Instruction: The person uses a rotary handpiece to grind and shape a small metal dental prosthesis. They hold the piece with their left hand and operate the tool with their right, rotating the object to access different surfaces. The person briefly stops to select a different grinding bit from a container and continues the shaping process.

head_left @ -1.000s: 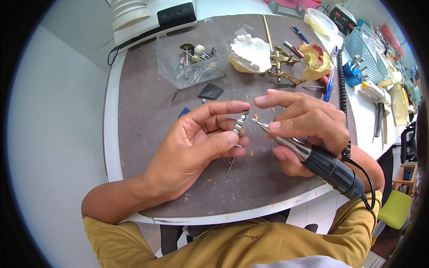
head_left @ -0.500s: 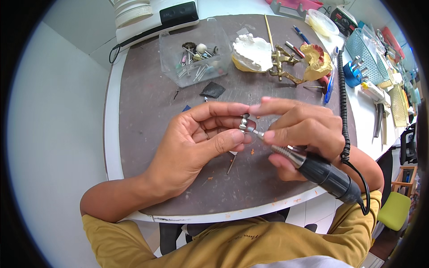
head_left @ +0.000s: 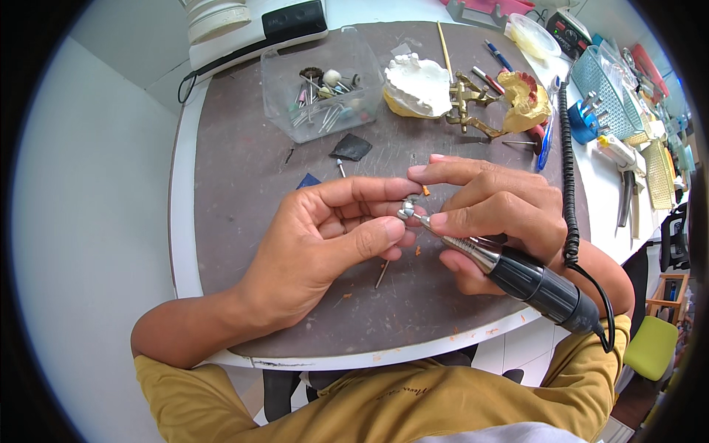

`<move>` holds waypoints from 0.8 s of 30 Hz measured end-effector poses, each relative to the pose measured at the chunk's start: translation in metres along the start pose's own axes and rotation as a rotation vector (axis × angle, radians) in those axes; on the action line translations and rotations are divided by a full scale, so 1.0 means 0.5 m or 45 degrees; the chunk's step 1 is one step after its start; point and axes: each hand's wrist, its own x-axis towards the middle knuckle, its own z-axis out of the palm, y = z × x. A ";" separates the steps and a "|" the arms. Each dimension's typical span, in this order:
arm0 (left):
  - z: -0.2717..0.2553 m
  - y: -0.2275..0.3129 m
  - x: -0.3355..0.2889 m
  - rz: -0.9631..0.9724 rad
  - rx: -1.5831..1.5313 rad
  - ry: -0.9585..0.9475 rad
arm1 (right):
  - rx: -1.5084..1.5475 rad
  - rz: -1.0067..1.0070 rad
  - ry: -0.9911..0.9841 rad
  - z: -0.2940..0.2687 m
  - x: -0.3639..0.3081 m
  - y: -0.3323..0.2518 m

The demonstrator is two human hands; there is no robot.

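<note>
L hand (head_left: 317, 232) pinching shiny metal pc (head_left: 407, 208), R hand (head_left: 509, 210) gripping black rotary tool (head_left: 535, 284), tip (head_left: 420, 218) right up at pc, clear box (head_left: 284, 77) w/ bits (head_left: 331, 77) behind, white plaster model (head_left: 417, 87) next to brass hinge (head_left: 461, 100), coiled black cord (head_left: 569, 170) on R.

- We look through the left of two wide fisheye cameras worn side by side on the person's head.
- We face steeply down and forward, over the shirt (head_left: 332, 417) at the lower edge, onto the brown surface (head_left: 244, 170).
- Our view is upright and unmirrored: its left is the person's left.
- The fingers (head_left: 373, 189) show close to us, near the middle; the surface's far side lies farther off, toward the top.
- We take in a wide sweep, from the wall (head_left: 96, 184) at left to the blue basket (head_left: 602, 85) at right, ringed by black.
</note>
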 end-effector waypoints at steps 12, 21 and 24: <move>0.004 0.006 -0.001 -0.027 -0.012 -0.009 | -0.023 -0.011 0.038 -0.002 -0.001 0.007; 0.003 0.006 0.000 -0.034 -0.013 -0.012 | 0.004 0.013 0.008 -0.002 -0.001 0.004; 0.003 0.005 -0.001 -0.033 -0.018 -0.008 | 0.007 0.008 0.012 0.000 -0.001 0.002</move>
